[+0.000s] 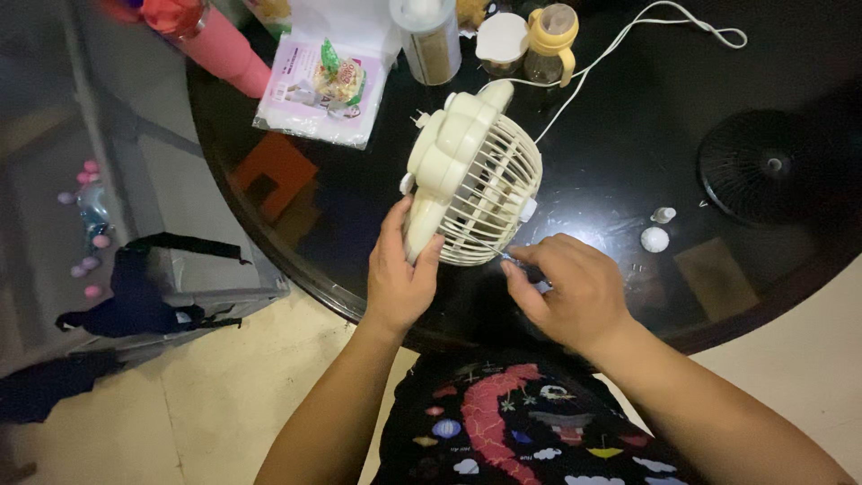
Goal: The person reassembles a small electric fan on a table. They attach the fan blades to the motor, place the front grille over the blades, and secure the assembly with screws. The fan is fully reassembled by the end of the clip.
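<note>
Head view, looking down on a round black glossy surface (pixel 628 135). Near its front edge, a small cream fan (pixel 471 175) with a round wire cage, tilted on its side, cage facing right. Left hand (pixel 400 269) wrapped around the fan's base, thumb on one side and fingers (pixel 392 220) curled on the other, firmly closed on it. Right hand (pixel 575 287) just beside the cage's lower rim, fingers pinched together on a thin tool whose tip touches the cage; too small to tell what kind. White cord (pixel 620 40) running from the fan's back toward the far edge, ending in a loop. Farther right, a dark round fan grille (pixel 763 166) lying flat, well apart from the hands. Between it and the right hand, a small white cap (pixel 655 239) and a tiny white piece (pixel 663 215). Along the far edge, a snack packet (pixel 328 81), a pink bottle (pixel 220 45), a tall jar (pixel 431 40) and a yellow-lidded cup (pixel 549 40).
</note>
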